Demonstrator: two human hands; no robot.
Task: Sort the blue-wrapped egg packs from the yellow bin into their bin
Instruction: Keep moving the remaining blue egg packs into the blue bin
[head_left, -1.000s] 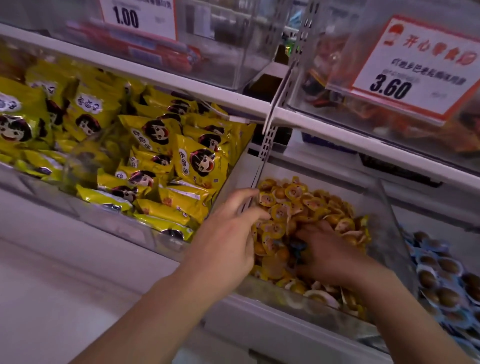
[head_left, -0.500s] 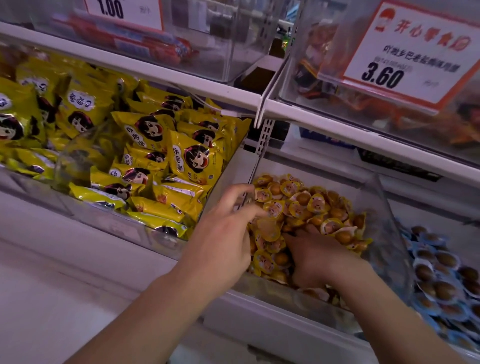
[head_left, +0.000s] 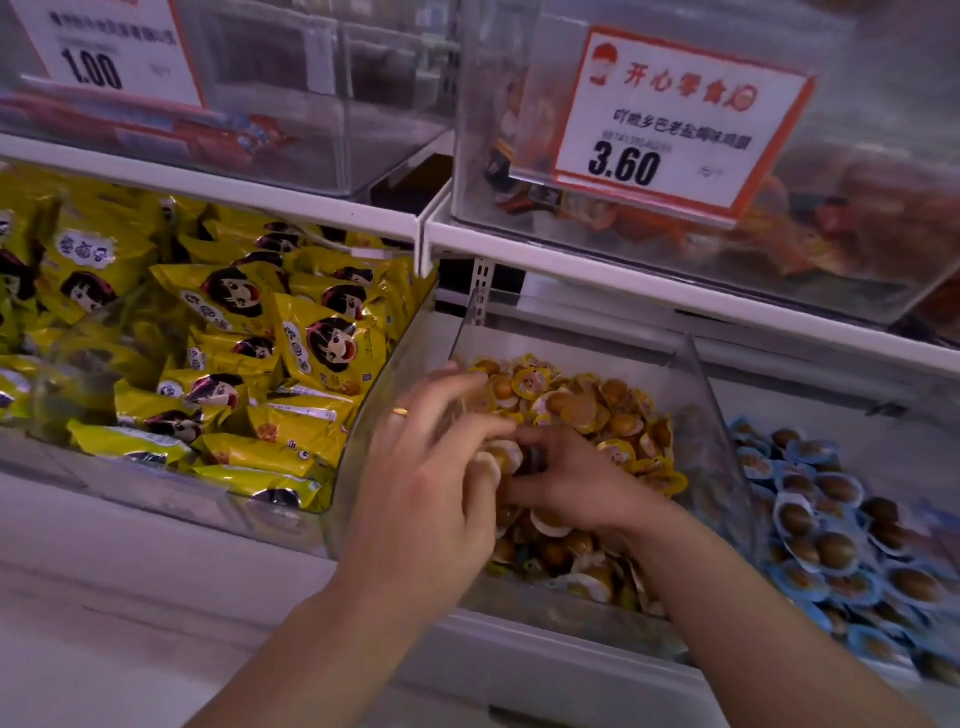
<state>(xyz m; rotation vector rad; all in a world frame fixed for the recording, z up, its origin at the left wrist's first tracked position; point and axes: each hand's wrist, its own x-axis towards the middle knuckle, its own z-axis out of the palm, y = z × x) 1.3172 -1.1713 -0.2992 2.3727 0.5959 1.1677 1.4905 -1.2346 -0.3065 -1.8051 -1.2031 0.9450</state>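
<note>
While two hands dig among yellow-wrapped egg packs — each grip unclear.

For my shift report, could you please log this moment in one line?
left hand: over yellow egg packs | right hand: digging in them | blue-wrapped egg packs: right bin

Your yellow bin, a clear-walled tub, holds a loose heap of yellow-wrapped egg packs. Just beside it on your right, blue-wrapped egg packs lie piled, brown eggs showing.
</note>
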